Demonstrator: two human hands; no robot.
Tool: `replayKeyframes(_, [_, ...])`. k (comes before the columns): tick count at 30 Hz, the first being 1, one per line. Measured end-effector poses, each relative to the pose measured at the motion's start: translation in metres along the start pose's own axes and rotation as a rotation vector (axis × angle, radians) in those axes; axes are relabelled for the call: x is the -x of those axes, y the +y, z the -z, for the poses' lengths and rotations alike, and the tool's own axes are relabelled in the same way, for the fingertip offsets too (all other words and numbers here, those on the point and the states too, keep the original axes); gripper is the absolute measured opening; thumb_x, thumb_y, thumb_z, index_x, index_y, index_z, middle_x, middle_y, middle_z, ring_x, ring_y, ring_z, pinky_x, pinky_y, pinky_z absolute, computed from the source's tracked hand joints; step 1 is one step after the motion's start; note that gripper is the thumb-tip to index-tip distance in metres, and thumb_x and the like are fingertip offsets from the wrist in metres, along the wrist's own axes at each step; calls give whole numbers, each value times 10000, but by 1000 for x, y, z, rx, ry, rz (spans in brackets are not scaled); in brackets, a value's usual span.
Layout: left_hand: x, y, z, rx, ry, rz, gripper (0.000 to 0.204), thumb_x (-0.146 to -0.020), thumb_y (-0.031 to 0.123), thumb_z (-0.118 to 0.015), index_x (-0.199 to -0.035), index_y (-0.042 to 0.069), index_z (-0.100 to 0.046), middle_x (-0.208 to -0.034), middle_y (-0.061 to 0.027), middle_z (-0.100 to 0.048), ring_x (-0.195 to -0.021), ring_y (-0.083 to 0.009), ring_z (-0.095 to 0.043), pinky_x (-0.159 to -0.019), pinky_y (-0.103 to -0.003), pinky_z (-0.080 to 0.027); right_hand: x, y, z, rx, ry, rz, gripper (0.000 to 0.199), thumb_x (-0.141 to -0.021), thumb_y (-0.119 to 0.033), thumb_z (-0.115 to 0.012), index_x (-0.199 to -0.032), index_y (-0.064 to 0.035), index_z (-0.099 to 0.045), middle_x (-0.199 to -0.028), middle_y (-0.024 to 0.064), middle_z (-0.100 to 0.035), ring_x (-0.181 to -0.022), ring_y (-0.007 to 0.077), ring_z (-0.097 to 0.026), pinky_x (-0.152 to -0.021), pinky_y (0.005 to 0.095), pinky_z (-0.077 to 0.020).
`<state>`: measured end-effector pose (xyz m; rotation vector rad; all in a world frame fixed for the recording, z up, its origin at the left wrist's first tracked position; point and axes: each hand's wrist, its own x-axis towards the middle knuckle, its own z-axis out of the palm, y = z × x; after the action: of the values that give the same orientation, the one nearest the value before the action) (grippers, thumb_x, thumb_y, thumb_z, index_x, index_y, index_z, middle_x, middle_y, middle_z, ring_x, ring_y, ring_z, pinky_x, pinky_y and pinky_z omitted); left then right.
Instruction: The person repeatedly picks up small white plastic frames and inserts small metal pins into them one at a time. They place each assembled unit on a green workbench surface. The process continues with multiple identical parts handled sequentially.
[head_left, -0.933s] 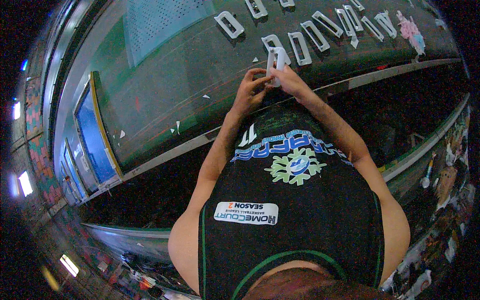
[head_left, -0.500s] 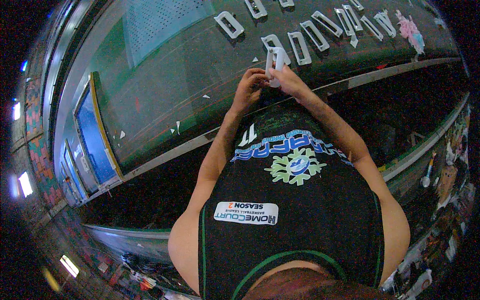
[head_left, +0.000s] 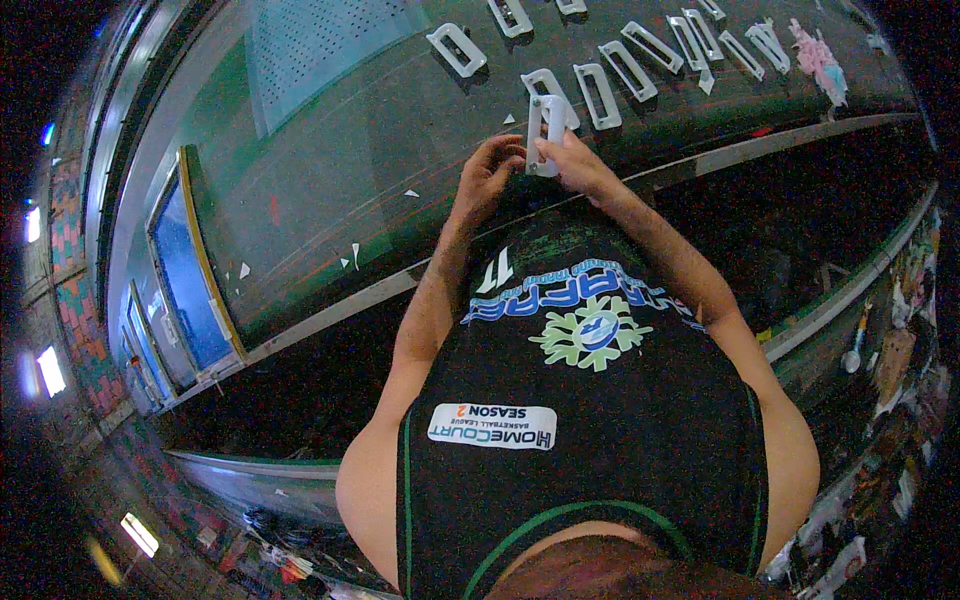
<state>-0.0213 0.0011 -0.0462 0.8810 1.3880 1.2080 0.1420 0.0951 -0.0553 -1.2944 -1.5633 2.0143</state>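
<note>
My right hand (head_left: 578, 165) grips a white oblong frame-shaped piece (head_left: 534, 140) by its right side, thumb over the front. The piece is upright, with a long opening in its middle and small dark spots at its ends. Just left of it is my left hand (head_left: 488, 175), fingers loosely curled and thumb apart from them, with nothing visible in it. Its fingertips are close to the piece's left edge; whether they touch is hard to tell. Behind lies a similar white frame (head_left: 597, 97) on the dark green table (head_left: 360, 225), with several more around it.
A pale blue perforated sheet (head_left: 320, 50) covers the far left of the table. Pink and white crumpled scraps (head_left: 820, 62) lie at the far right. Small white bits (head_left: 412, 193) are scattered about. Blue panels with a yellow edge (head_left: 190, 265) stand at the left end.
The held white frame has turned to show its front more fully and shifted slightly left. My left hand has moved a little left, and its fingers have loosened.
</note>
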Motion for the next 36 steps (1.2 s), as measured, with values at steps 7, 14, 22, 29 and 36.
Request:
replayKeyframes(7, [0, 10, -3, -52, 50, -91, 382, -889, -15, -640, -1256, 47, -554, -1026, -104, -672, -936, -158, -644, -840, -305, -523, 6, -11, -2, -16, -27, -37, 492, -920, -343, -560, -1272, -1, -524, -1128, 139, -639, -976, 244, -640, -850, 375, -508])
replayKeyframes(14, [1, 13, -10, -222, 160, -178, 325, -854, 28, -713, -1156, 42, -594, -939, -76, -675, -847, -155, -653, -764, -285, -533, 17, -33, -1, -32, -36, -61, 516, -918, -310, -559, -1316, 12, -488, -1171, 142, -622, -1008, 248, -632, -869, 388, -505])
replayKeyframes(22, [3, 13, -3, -443, -92, -470, 355, -686, -66, -722, -1014, 37, -635, -1048, -100, -635, -965, -223, -648, -800, -317, -544, 8, -21, 4, 27, -10, -67, 576, -958, -280, -526, -1430, 12, -371, -1290, 144, -548, -1179, 249, -535, -1012, 370, -404])
replayKeyframes(29, [7, 11, -11, -485, -4, -366, 341, -659, -111, -667, -969, 32, -672, -1107, -111, -571, -998, -278, -623, -833, -354, -540, 4, -6, 4, 154, 14, -67, 580, -961, -288, -526, -1425, 22, -366, -1297, 164, -546, -1190, 257, -537, -1020, 376, -408])
replayKeyframes(36, [16, 9, -21, -528, 116, -418, 369, -631, -127, -653, -957, 45, -675, -1067, -109, -507, -926, -270, -580, -793, -333, -506, 4, -4, 6, 198, -21, 6, 525, -963, -281, -526, -1369, 33, -416, -1220, 156, -579, -1107, 241, -570, -976, 366, -442])
